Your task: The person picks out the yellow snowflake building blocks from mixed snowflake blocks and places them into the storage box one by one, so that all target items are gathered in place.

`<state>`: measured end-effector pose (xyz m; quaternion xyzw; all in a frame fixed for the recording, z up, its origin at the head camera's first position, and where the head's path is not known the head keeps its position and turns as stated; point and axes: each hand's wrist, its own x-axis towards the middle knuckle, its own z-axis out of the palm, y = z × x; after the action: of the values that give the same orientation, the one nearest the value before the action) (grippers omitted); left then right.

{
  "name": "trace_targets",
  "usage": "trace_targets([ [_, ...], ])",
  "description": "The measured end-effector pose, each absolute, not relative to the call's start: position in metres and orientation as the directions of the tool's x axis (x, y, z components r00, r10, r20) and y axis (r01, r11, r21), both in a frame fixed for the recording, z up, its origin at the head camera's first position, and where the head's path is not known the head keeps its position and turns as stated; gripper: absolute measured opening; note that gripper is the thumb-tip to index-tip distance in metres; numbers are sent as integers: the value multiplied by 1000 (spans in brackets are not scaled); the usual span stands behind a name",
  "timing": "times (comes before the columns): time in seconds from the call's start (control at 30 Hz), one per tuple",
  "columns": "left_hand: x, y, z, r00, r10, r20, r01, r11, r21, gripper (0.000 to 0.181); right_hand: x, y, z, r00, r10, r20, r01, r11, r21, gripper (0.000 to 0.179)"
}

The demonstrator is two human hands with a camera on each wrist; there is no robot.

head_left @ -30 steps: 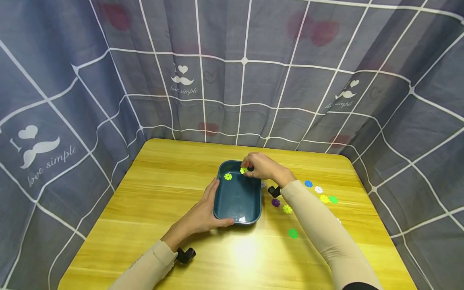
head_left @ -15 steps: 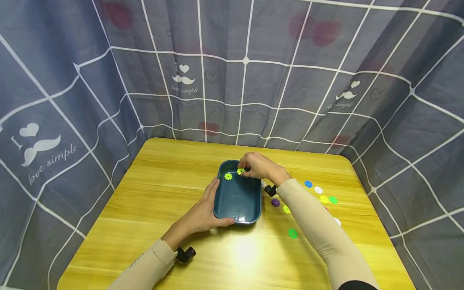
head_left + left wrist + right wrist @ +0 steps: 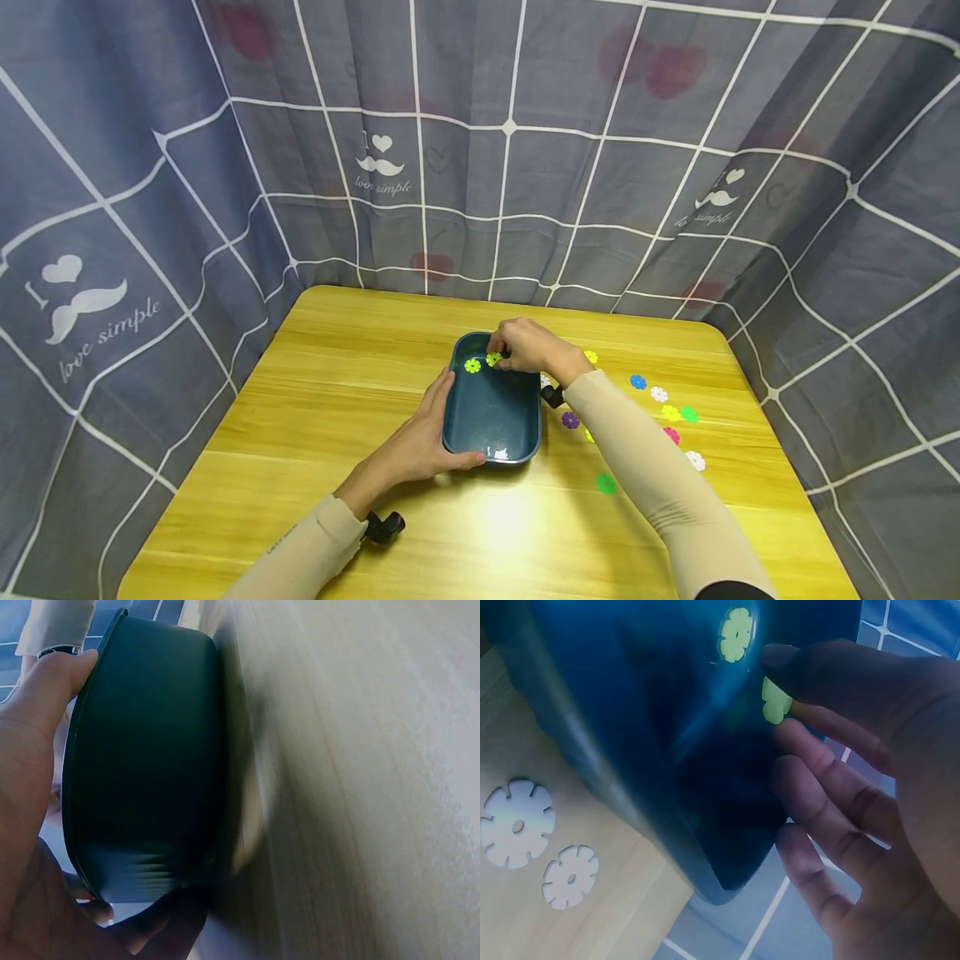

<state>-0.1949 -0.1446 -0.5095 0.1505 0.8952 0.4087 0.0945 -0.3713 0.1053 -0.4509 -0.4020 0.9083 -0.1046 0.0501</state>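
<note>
A dark teal plastic tray (image 3: 491, 417) lies on the table. At its near left corner my left hand (image 3: 416, 446) holds it, thumb on the near rim and fingers along the left side; in the left wrist view the thumb tip meets the rim. Over the far end of the tray, my right hand (image 3: 528, 346) pinches a yellow-green notched flower-shaped disc (image 3: 776, 701) between thumb and finger. Another yellow-green flower disc (image 3: 472, 366) is inside the tray, left of the held one. The other right fingers are bent loosely near the tray's side.
Right of the tray lie several flower discs, among them a purple one (image 3: 570, 420), a green one (image 3: 606, 483), a blue one (image 3: 637, 382), a pink one (image 3: 671, 435) and a white one (image 3: 695, 460). A grey curtain (image 3: 465, 167) surrounds the wooden table (image 3: 322, 375).
My right hand has moved slightly left over the tray with the yellow-green flower disc, closer to the other disc. The left hand and the tray have stayed put.
</note>
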Motion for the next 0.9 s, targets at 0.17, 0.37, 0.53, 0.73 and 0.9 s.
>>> trace_targets([
  [0.17,-195,-145,-511,-937,345,-51,188,622,760,149,-371,104,-454,-674,-738,-12,-719,660,-218,25],
  [0.37,-195,-145,-512,-936,351,-33,204,615,762,148,-370,103,-455,-683,-730,-17,-711,670,-214,25],
  [0.53,-195,-145,-511,-936,350,-30,207,618,758,148,-370,102,-456,-690,-723,-29,-704,681,-203,26],
  [0.73,-195,-145,-511,-937,348,-34,202,620,758,148,-371,101,-457,-697,-716,-39,-698,690,-192,26],
  [0.9,-195,-145,-511,-937,347,-33,201,616,762,148,-371,100,-456,-700,-713,-41,-695,694,-189,25],
])
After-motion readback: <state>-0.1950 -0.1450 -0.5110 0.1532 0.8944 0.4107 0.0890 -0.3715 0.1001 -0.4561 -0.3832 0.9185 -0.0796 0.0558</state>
